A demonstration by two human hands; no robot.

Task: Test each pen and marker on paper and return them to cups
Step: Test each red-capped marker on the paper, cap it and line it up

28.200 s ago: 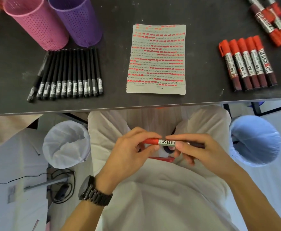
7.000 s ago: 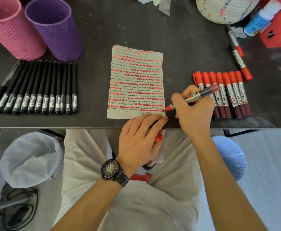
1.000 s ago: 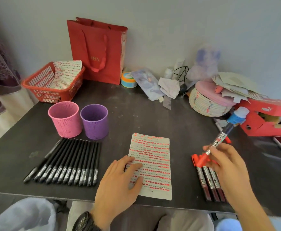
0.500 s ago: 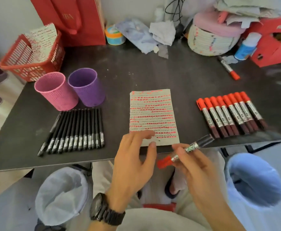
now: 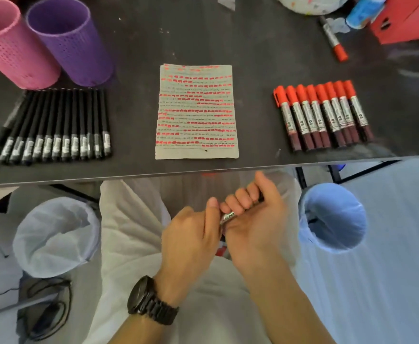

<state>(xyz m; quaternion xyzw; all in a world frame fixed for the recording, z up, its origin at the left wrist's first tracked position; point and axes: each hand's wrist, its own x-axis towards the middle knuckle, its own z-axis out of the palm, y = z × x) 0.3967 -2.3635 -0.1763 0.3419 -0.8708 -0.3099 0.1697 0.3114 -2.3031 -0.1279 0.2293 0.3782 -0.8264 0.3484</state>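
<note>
Currently both hands are low centre of the frame, below the near edge of the surface (image 5: 253, 45), over the lap. Right hand (image 5: 255, 219): fingers (image 5: 243, 199) curled round the marker (image 5: 228, 216), only a short bit of silver label showing. Left hand (image 5: 191, 234), watch (image 5: 151, 301) on wrist: fingers curled onto that marker's end, thumb up against it; cap hidden, can't tell if it's on. On the surface: paper (image 5: 196, 110) centre, covered in red dashes; row of red markers (image 5: 322, 115) to its right, caps toward the top; row of black pens (image 5: 54, 125) to its left; pink cup (image 5: 12, 45) and purple cup (image 5: 71, 43) upright side by side, upper left. Loose marker (image 5: 332, 40) upper right, apart from the row
</note>
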